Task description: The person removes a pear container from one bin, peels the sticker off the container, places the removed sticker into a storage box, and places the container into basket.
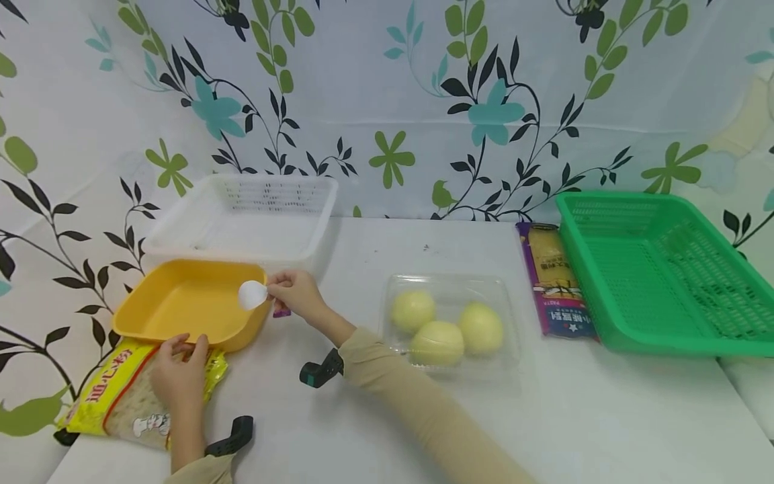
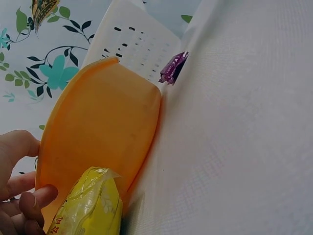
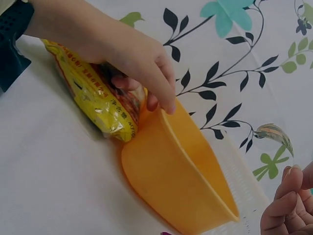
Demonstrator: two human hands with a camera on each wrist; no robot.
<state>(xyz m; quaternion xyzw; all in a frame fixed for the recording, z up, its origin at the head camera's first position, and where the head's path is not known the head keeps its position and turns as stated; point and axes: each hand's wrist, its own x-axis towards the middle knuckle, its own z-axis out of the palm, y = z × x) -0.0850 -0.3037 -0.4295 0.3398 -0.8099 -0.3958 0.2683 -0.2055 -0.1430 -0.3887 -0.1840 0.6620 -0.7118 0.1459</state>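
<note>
Two narrow pinches: left hand [image 1: 179, 373] on the yellow basin [image 1: 190, 302], right hand [image 1: 297, 294] on a shiny spoon-like piece [image 1: 252, 294].

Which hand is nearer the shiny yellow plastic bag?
Left. The left hand is above the bag; the right hand is farther away, beside the right end of the yellow plastic tub.

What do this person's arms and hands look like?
The left hand and right hand are ungloved. Tan sleeves end short of the hands, and a dark, curved device juts out by each cuff. The right one shows a small green patch. No cables show.
</note>
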